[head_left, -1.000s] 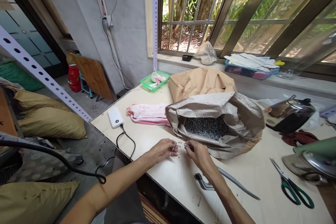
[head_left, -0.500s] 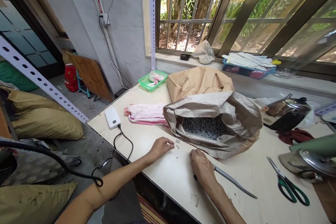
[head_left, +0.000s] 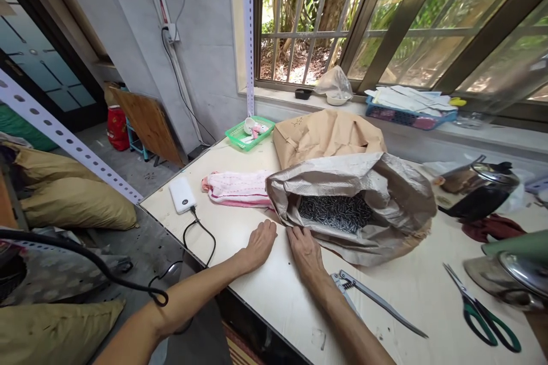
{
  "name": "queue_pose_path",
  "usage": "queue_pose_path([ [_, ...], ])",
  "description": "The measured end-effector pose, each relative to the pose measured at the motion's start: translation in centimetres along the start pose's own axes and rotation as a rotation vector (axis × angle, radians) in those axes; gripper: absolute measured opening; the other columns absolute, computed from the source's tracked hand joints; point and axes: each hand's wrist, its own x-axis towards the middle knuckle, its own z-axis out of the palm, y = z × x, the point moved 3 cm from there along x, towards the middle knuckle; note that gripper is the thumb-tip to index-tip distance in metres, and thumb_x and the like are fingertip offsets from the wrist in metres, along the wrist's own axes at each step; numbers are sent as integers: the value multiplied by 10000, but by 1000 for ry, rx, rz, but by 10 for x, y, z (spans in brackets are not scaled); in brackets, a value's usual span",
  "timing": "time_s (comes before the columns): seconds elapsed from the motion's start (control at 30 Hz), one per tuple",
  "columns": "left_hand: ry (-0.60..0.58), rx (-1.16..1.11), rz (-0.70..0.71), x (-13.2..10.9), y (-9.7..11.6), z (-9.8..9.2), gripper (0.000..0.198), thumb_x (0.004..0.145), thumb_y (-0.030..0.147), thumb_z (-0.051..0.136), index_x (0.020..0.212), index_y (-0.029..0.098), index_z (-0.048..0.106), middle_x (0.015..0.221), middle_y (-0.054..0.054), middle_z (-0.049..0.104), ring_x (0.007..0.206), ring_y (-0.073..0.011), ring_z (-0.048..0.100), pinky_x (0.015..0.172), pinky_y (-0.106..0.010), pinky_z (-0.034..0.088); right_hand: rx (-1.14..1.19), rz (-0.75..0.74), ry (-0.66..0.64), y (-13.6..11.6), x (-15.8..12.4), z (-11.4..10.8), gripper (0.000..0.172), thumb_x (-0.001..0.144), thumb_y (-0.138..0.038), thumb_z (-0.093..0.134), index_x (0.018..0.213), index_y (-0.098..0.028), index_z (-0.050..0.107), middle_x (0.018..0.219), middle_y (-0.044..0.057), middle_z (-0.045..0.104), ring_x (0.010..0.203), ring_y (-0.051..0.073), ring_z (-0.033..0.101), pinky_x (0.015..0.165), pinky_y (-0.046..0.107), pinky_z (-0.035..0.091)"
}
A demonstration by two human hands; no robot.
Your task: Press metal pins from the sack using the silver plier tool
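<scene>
My left hand (head_left: 261, 244) rests on the pale tabletop with its fingers curled down; whatever they pinch is hidden. Close beside it, my right hand (head_left: 305, 251) has its fingers bent together at the front edge of a paper-lined sack (head_left: 394, 228). That sack lies open and holds a heap of small dark metal pins (head_left: 336, 214). A narrow gap separates the two hands. Pliers with grey handles (head_left: 381, 302) lie to the right of my right wrist, partly covered by the forearm.
Scissors with green-black handles (head_left: 483, 313) and a metal pot (head_left: 500, 274) stand at the right. A white power bank (head_left: 182, 194) with a black cable, a pink-striped cloth (head_left: 240, 187) and a green basket (head_left: 240, 140) are on the left side. A blue basket (head_left: 411, 114) sits on the sill.
My right hand has moved left and forward, away from the pliers, towards my left hand. My left hand has curled its fingers downward. The small metal pieces between the hands are now hidden.
</scene>
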Motion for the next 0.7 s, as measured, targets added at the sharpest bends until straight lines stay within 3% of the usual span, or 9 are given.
queue_pose_path([
  [0.23, 201, -118, -157, 22, -16, -25, 180, 920, 184, 377, 1036, 162, 512, 1087, -108, 537, 1018, -226, 508, 835, -332, 424, 13, 98, -55, -2, 2, 3, 320, 877, -103, 292, 997, -171, 582, 1048, 117, 576, 1029, 224, 490, 828, 308, 370],
  [0.4, 160, -346, -221, 44, -22, -27, 179, 870, 107, 408, 965, 158, 551, 1106, -120, 533, 1083, -252, 477, 897, -375, 391, 94, 112, -137, 0, 8, -6, 335, 807, -33, 317, 951, -157, 593, 991, 107, 596, 897, 187, 559, 742, 267, 371],
  [0.53, 155, -504, -227, 45, -27, -24, 185, 857, 84, 389, 928, 157, 544, 1093, -112, 534, 1094, -236, 466, 908, -369, 383, 222, 129, -166, 0, 13, -8, 329, 727, 1, 374, 924, -152, 588, 1002, 100, 587, 835, 175, 576, 717, 265, 360],
  [0.6, 134, -617, -236, 41, -30, -24, 115, 859, 130, 420, 871, 160, 531, 1020, -96, 550, 1029, -218, 496, 853, -335, 413, 320, 134, -165, 0, 15, -8, 309, 703, -5, 394, 889, -161, 586, 965, 82, 587, 814, 170, 571, 719, 268, 360],
  [0.7, 26, -871, -255, 31, -34, -25, 145, 874, 277, 453, 787, 167, 490, 838, -46, 558, 744, -144, 534, 650, -253, 438, 514, 147, -148, 3, 15, -7, 249, 680, -51, 437, 844, -175, 577, 832, 35, 576, 751, 154, 547, 711, 270, 371],
])
